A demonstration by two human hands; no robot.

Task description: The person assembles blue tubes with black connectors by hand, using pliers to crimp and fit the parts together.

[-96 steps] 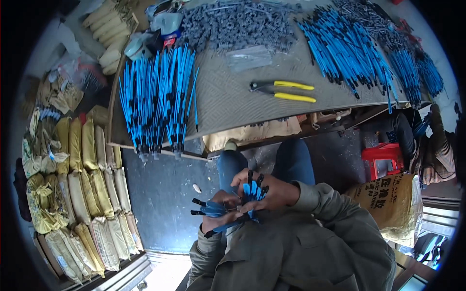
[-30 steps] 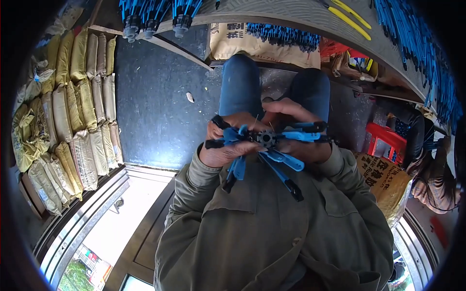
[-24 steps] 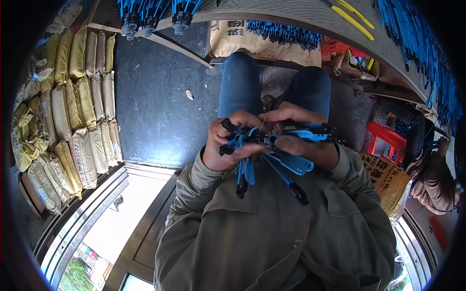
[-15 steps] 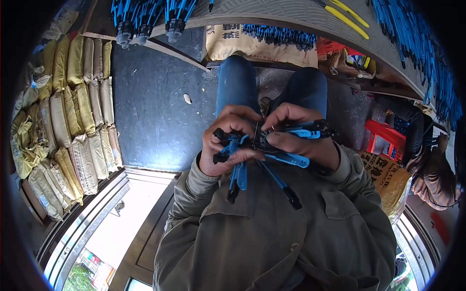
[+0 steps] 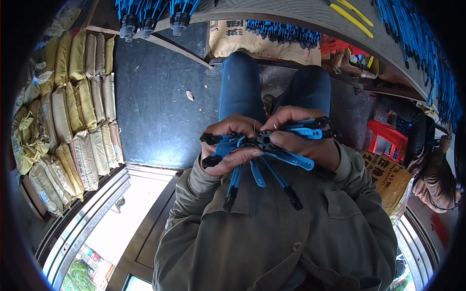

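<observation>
Close to my body, both hands hold a small black round hub [image 5: 265, 140] with a ring of slots. Several blue arms [image 5: 296, 161] with black end pieces spread from it like spokes. My left hand [image 5: 232, 125] is closed around the left side, its thumb along the near side of the hub and some blue arms sticking out past its fingers. My right hand [image 5: 306, 144] pinches the hub's right side, thumb on its face, with more blue arms passing through its grip. Thin wire ends rise beside the hub; where they lead is hidden.
A patterned worktable [image 5: 291, 14] crosses the far side, with yellow-handled pliers [image 5: 357, 19] and a heap of blue arms [image 5: 412, 53]. Stacked sacks [image 5: 77, 111] stand at left. A red stool [image 5: 386, 138] and another person's arm [image 5: 434, 189] are at right.
The hub has turned in my hands so its slotted face shows more. The blue arms by my left hand have shifted and fanned apart. My left fingers have moved slightly.
</observation>
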